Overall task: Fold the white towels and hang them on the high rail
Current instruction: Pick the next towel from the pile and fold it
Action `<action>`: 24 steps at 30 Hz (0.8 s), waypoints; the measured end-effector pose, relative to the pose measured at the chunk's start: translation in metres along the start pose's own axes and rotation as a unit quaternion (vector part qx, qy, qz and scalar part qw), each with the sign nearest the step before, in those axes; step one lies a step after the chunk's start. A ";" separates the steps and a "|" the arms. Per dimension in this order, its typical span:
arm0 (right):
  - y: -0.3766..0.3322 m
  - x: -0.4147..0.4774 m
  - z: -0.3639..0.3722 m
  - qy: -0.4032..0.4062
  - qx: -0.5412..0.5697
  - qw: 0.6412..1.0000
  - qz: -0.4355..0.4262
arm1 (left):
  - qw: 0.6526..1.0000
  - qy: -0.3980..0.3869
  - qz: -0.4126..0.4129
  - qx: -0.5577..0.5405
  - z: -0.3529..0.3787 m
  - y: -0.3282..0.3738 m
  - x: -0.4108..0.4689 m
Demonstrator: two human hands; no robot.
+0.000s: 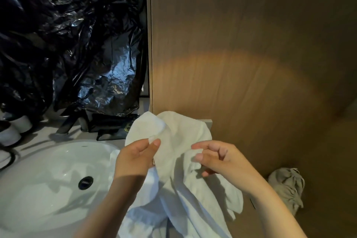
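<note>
Between both hands, white towel (179,135) held up, left hand (135,156) pinching its upper edge with thumb and forefinger, right hand (214,156) fingers curled, pinching a fold just beside.

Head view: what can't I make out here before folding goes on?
- High rail: outside the head view.
- Towel: bottom cut by the lower edge; one or several, unclear.
- Towel's gripped edges: under the left hand and right hand pinching it.
- Tap: in shadow, shape unclear.
</note>
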State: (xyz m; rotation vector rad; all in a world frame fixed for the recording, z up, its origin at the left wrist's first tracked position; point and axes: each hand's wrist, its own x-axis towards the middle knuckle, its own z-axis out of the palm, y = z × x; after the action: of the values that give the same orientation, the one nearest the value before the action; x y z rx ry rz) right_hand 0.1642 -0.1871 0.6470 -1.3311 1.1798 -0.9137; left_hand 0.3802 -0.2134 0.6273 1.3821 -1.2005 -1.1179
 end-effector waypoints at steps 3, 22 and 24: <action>-0.005 0.002 0.004 -0.036 -0.003 0.999 -0.009 | 1.000 -0.015 -0.002 -0.023 -0.008 -0.005 -0.006; -0.012 0.009 0.035 0.135 -0.222 0.943 -0.207 | 0.994 -0.054 0.023 -0.089 -0.009 -0.006 -0.022; -0.011 0.010 0.036 0.118 -0.221 0.948 -0.198 | 0.992 -0.060 0.015 -0.106 -0.009 -0.005 -0.022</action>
State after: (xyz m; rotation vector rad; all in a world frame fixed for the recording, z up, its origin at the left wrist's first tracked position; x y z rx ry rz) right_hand 0.2026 -0.1900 0.6525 -1.9109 1.3816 -1.1611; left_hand 0.3871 -0.1905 0.6248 1.1467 -1.1465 -1.2838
